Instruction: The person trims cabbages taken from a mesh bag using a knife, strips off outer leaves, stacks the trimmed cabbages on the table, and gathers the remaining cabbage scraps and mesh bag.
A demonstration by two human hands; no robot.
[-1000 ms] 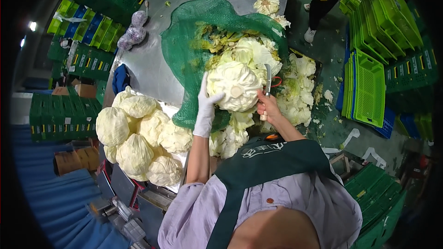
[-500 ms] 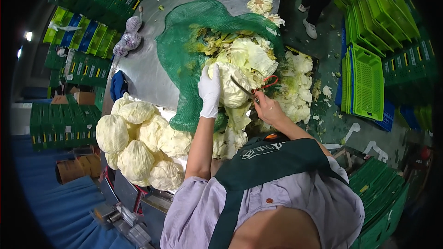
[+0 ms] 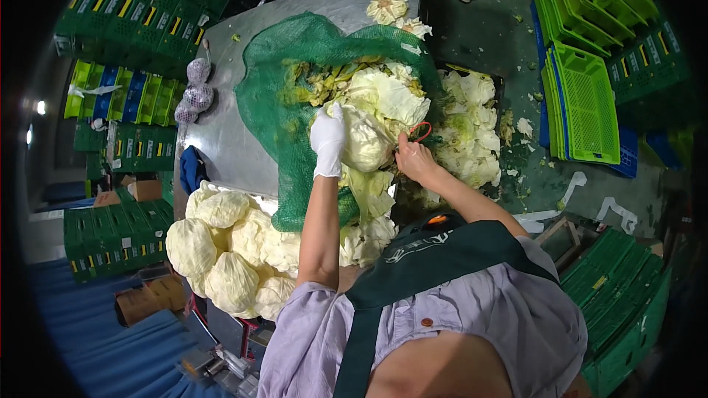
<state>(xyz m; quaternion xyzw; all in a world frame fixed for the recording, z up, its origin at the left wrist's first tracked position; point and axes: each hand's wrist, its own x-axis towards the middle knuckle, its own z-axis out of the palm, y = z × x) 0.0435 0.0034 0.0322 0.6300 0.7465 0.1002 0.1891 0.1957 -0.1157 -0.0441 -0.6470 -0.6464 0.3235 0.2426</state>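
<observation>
My left hand (image 3: pixel 328 138), in a white glove, presses against the left side of a pale cabbage head (image 3: pixel 367 144), its fingers wrapped over it. My bare right hand (image 3: pixel 416 158) is closed at the cabbage's right side. A red cord loop (image 3: pixel 421 131) sticks out beside its fingers. The knife in that hand is hardly visible now, its blade hidden at the cabbage. Beneath lies a green mesh bag (image 3: pixel 269 74) with loose cabbage leaves (image 3: pixel 394 92) and yellowed leaf scraps (image 3: pixel 343 85) on it.
Several peeled cabbages (image 3: pixel 232 280) are piled at the table's near left. A container of leaves (image 3: pixel 468 129) stands right of the table. Net-wrapped purplish balls (image 3: pixel 198 96) rest on the metal table (image 3: pixel 228 48). Green crates (image 3: pixel 586 103) are stacked at right; leaf scraps litter the floor.
The dark curved blade, plain against the cabbage before, is now out of sight. My right hand has turned at the cabbage's side. The whole view has shifted, leaving less of the far person visible.
</observation>
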